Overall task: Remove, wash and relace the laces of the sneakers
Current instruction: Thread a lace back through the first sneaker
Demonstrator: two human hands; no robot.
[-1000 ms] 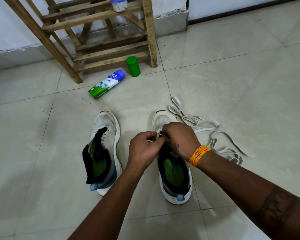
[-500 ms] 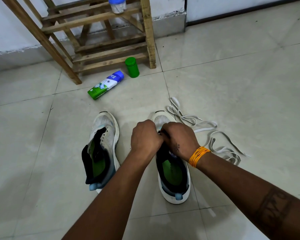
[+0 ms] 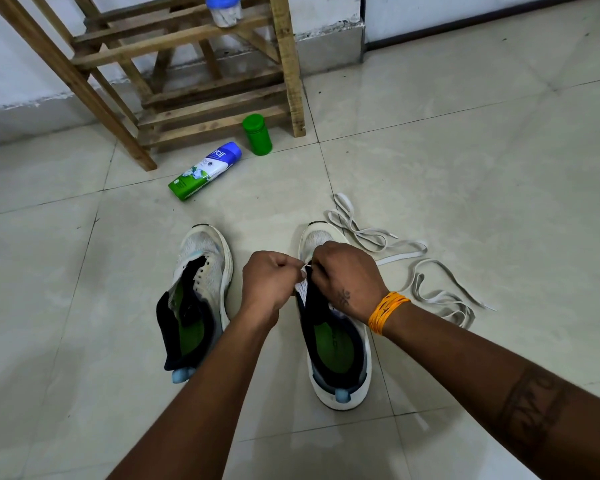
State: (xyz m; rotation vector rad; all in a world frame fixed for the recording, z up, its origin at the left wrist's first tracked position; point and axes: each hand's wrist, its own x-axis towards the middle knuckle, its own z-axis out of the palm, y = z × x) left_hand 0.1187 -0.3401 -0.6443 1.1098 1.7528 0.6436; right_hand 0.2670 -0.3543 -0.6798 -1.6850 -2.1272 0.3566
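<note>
White mesh sneakers, two, lie on a tiled floor (image 3: 465, 168), toes toward 12 o'clock. Left sneaker (image 3: 201, 282): no lace fitted, eyelets bare, dark tongue folded out, green insole exposed. Right sneaker (image 3: 336, 344): green insole carries small print, not legible.

Left hand (image 3: 267, 282) and right hand (image 3: 343, 275) meet over the right sneaker's forward eyelets. Both are closed in a pinch on a short white lace end (image 3: 303, 270) at the eyelet row. Right wrist bears an orange thread band (image 3: 387, 311); small mark on the back of that hand and a dark band of lettering on the forearm, unreadable.

Loose lace (image 3: 420, 275): white, flat, lying in loops on the floor at 2 o'clock of the right sneaker, touching its toe edge.

At 12 o'clock of the left sneaker, a bottle (image 3: 205, 171) lies on its side, blue cap, green base; partial letters "dil" visible, remainder illegible. Green canister (image 3: 257, 134) stands upright beside it, against a wooden rack (image 3: 215, 109). A blue-lidded jar (image 3: 223, 8) sits on a rack slat.
</note>
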